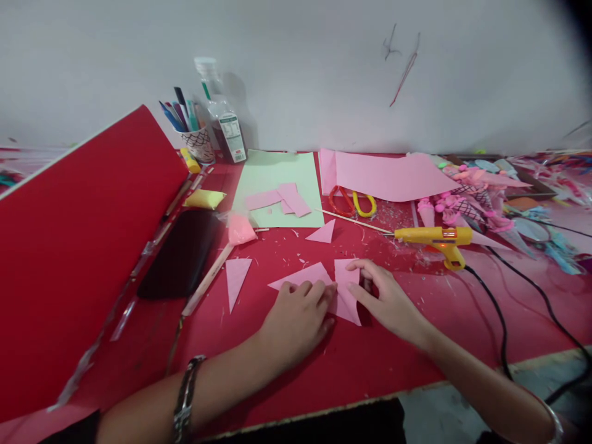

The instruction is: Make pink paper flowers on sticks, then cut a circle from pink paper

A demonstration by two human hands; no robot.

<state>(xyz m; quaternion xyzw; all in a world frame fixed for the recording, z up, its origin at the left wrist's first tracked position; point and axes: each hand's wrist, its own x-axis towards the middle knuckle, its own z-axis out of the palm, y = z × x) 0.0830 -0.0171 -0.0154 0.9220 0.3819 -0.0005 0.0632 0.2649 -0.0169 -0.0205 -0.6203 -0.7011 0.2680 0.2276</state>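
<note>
Both my hands rest on pink paper triangles (pixel 345 287) lying on the red table (pixel 407 364). My left hand (pixel 296 317) lies with fingers curled down, its fingertips pressing the left triangle's edge. My right hand (pixel 386 299) has its fingers stretched out, pressing the right piece flat. Neither hand lifts the paper. Two more pink triangles lie apart: one (pixel 237 279) to the left and a small one (pixel 324 233) farther back.
A yellow glue gun (pixel 435 237) with a black cord lies right of my hands. Scissors (pixel 354 202), pink sheets (pixel 388 176) and a green sheet (pixel 282 185) lie behind. A big red board (pixel 78 246) leans at left beside a black case (pixel 182 253), a pen cup (pixel 197 142) and a bottle (pixel 224 120).
</note>
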